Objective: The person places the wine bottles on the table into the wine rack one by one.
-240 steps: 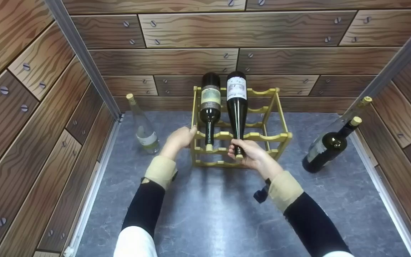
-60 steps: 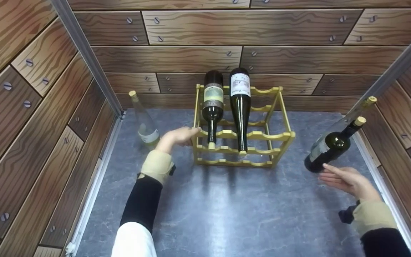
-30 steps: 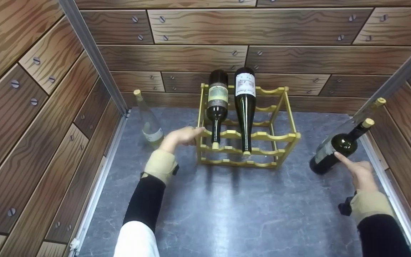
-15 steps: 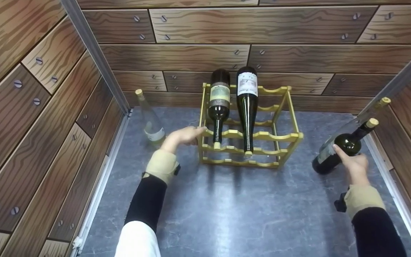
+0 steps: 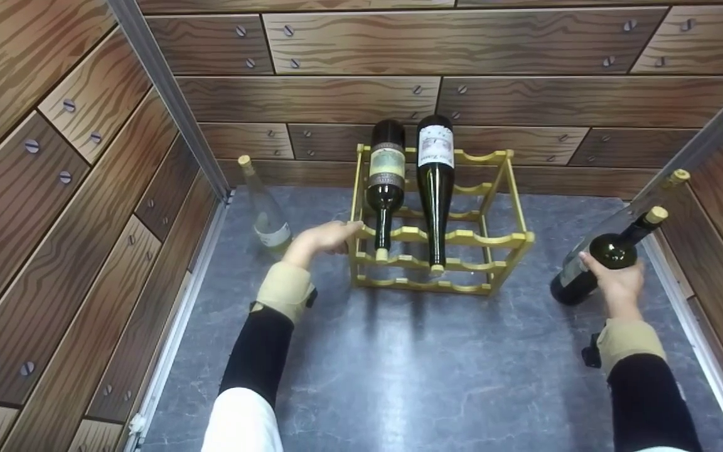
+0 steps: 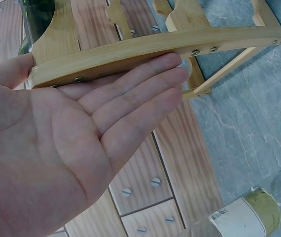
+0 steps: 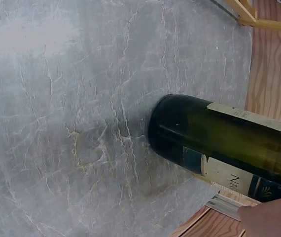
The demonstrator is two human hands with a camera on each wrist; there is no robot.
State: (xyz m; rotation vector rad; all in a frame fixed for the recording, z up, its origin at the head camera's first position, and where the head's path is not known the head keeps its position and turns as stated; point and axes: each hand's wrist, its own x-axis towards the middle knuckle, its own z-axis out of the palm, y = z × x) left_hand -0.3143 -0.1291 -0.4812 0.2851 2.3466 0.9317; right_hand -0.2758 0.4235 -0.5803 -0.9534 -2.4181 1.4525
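A yellowish wooden wine rack (image 5: 487, 238) stands in the middle of the grey floor. Two dark wine bottles, one with a yellowish label (image 5: 387, 161) and one with a white label (image 5: 435, 145), lie across its top tier, corks toward me. My left hand (image 5: 327, 237) touches the rack's left front corner; in the left wrist view its fingers (image 6: 130, 101) lie nearly straight along the side piece, thumb at the corner. At right, my right hand (image 5: 620, 282) grips a dark green corked wine bottle (image 5: 612, 251) by its body, thumb on the near side; its other fingers are hidden.
Behind the gripped bottle stands a clear corked bottle (image 5: 672, 181), partly hidden. Another clear bottle (image 5: 272, 229) stands left of the rack, close to my left forearm. Wood-patterned walls (image 5: 349, 44) enclose the floor on the back, left and right.
My right hand has let go of the white-labelled bottle's neck in the rack, moved right and closed around the dark green bottle. My left hand stays at the rack's corner.
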